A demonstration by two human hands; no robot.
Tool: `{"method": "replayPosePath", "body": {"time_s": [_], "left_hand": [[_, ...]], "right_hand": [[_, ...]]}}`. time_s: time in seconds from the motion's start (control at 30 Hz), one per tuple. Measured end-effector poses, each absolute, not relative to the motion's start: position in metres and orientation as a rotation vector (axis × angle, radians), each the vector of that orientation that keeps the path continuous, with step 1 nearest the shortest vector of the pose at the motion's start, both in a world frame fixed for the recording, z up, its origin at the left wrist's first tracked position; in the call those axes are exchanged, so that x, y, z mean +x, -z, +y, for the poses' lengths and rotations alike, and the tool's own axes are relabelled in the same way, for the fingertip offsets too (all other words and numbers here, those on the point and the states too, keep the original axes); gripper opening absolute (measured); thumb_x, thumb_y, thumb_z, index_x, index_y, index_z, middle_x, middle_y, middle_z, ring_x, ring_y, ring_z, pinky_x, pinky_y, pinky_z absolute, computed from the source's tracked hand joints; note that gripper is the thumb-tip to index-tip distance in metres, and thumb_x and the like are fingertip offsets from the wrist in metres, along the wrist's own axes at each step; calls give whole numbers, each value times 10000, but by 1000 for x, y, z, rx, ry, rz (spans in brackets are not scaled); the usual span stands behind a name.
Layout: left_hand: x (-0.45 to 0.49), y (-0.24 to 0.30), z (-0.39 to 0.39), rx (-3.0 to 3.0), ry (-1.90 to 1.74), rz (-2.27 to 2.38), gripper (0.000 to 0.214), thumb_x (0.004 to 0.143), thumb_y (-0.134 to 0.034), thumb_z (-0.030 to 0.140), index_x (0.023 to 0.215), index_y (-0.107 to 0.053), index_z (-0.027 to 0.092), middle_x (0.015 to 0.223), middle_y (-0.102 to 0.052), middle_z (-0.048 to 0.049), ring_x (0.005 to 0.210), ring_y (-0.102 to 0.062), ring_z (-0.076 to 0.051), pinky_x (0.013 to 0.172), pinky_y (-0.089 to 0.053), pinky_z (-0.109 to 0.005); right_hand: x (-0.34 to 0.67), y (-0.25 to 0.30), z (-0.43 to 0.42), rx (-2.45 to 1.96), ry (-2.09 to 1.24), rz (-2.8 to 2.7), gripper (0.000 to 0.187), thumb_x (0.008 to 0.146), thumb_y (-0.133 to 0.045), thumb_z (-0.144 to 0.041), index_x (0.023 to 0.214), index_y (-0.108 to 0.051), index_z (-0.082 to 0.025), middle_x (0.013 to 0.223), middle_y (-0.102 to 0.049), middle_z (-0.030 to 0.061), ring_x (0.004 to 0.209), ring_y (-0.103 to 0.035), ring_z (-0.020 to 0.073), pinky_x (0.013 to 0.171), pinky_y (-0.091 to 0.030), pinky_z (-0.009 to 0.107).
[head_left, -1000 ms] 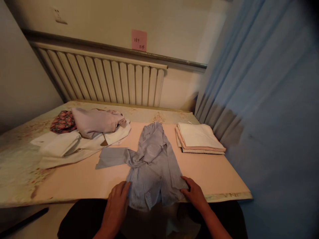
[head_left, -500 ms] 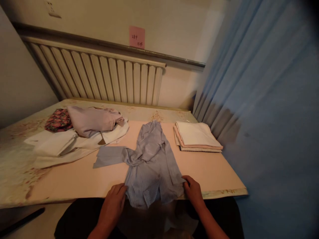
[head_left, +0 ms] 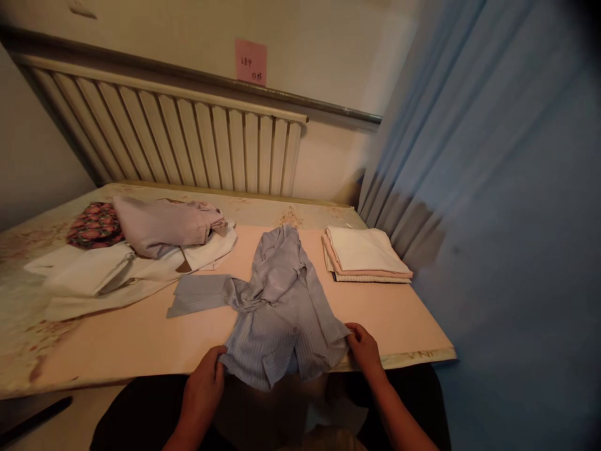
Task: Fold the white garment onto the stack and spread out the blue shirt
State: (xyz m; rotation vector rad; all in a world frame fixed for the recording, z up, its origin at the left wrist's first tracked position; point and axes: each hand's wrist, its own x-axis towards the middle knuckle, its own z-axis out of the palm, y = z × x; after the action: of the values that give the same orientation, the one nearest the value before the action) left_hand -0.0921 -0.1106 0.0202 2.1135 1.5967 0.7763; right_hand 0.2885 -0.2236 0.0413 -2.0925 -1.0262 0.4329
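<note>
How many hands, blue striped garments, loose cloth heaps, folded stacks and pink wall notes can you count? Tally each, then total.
Left hand and right hand: 2
Blue striped garment: 1
Loose cloth heap: 1
Folded stack: 1
Pink wall note: 1
Total: 6

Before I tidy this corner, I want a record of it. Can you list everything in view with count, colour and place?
Table: 1, cream floral cover, centre
Mat: 1, peach, on table
Striped garment: 1, grey-blue, mostly on mat
Folded stack: 1, white over peach over striped, right
White cloth: count unclear, left
Lilac cloth: 1, on white cloth
Patterned cloth: 1, dark and red, far left
Wall: cream, behind
Radiator: 1, cream, behind table
Pipe: 1, dark, above radiator
Note: 1, pink, on wall
Wall plate: 1, pale, top left, cut off
Curtain: 1, blue, right
Bar: 1, black, bottom left
Legs: 2, black clothing, bottom
Left hand: 1, bare, garment's left edge
Right hand: 1, bare, garment's right edge
</note>
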Motion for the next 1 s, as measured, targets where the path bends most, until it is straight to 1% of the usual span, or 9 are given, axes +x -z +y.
{"method": "replayPosePath", "body": {"time_s": [0.1, 0.17, 0.27, 0.43, 0.6, 0.7, 0.8, 0.9, 1.0], "left_hand": [[-92, -19, -111, 2127, -757, 1607, 281, 861, -347, 239, 1044, -559, 220, 1013, -700, -46, 884, -679, -187, 779, -501, -293], [-92, -19, -112, 2129, -734, 1615, 290, 869, -339, 243, 1057, -558, 218, 1023, -698, -47, 889, -679, -187, 779, -500, -292], [-92, -20, -112, 2134, -722, 1630, 291, 870, -338, 239, 1060, -558, 219, 1027, -699, -45, 884, -680, -183, 771, -500, -283], [-92, -17, -111, 2152, -714, 1641, 292, 869, -339, 235, 1061, -559, 216, 1022, -702, -49, 866, -681, -184, 759, -498, -282], [-92, -13, -109, 2134, -709, 1637, 305, 870, -335, 252, 1072, -560, 212, 1076, -693, -56, 935, -671, -196, 809, -491, -297], [-92, -12, -110, 2122, -712, 1627, 305, 865, -337, 260, 1075, -553, 212, 1096, -686, -61, 967, -665, -204, 831, -486, -305], [-93, -14, -111, 2088, -684, 1638, 310, 858, -345, 258, 1104, -530, 221, 1068, -691, -58, 903, -679, -210, 785, -491, -305], [-93, -17, -112, 2003, -674, 1661, 307, 867, -358, 294, 1131, -496, 220, 1012, -699, -62, 838, -688, -218, 728, -493, -302], [-92, -19, -113, 1927, -710, 1658, 281, 872, -379, 357, 1095, -488, 225, 979, -704, -65, 835, -689, -225, 705, -493, -296]], "right_hand": [[282, -43, -225, -2116, -198, -1206, 412, 753, -450, -264, 1112, -622, -159, 938, -667, 59, 857, -615, 199, 815, -473, 305], [277, -46, -225, -2067, -63, -1395, 466, 748, -460, -185, 1198, -577, -159, 1069, -623, 83, 994, -573, 209, 898, -444, 327], [270, -51, -222, -1993, 28, -1631, 513, 728, -468, -91, 1222, -562, -193, 1130, -570, 86, 1073, -507, 217, 936, -423, 339], [263, -54, -217, -1949, 98, -1827, 486, 726, -515, -48, 1178, -579, -216, 1077, -559, 79, 1013, -482, 224, 891, -425, 345], [256, -53, -211, -1858, 163, -2012, 371, 755, -568, -69, 1090, -619, -221, 1001, -574, 73, 926, -483, 214, 809, -418, 326], [252, -52, -206, -1789, 193, -2056, 266, 796, -546, -98, 1012, -643, -219, 903, -587, 60, 849, -490, 199, 745, -415, 304], [255, -49, -205, -1738, 203, -1918, 249, 837, -452, -88, 935, -650, -204, 806, -595, 50, 796, -515, 186, 709, -423, 286], [273, -48, -210, -1744, 191, -1652, 270, 844, -401, -109, 947, -638, -187, 855, -636, 63, 838, -567, 183, 763, -450, 291], [301, -45, -220, -1909, 168, -1303, 262, 809, -400, -179, 923, -636, -183, 889, -667, 70, 847, -604, 193, 786, -456, 304]]}}
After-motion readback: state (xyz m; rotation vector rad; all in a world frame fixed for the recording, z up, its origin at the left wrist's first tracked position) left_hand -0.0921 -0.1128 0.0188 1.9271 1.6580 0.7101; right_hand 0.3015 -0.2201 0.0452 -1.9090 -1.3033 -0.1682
